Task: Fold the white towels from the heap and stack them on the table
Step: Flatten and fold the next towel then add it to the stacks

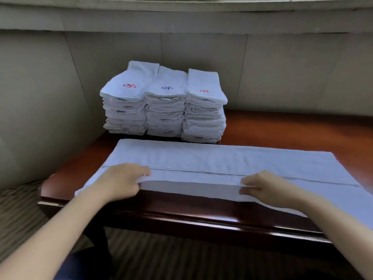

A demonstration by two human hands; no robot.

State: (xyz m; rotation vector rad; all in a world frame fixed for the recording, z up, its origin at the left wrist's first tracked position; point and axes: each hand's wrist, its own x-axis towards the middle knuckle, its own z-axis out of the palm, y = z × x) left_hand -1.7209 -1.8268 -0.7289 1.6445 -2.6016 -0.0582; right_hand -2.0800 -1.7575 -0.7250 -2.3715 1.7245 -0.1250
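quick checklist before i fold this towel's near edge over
1. Left hand grips the near edge of the spread towel: ok.
2. Right hand grips the same edge: ok.
3. Far half lies flat on the wooden table: ok.
4. Right end of the towel in view: not ok, it runs past the frame.
5. Three folded stacks stand clear behind the towel: ok.
6. Far corners aligned: cannot tell.

Beige panelled wall (201,53); striped carpet (161,253)
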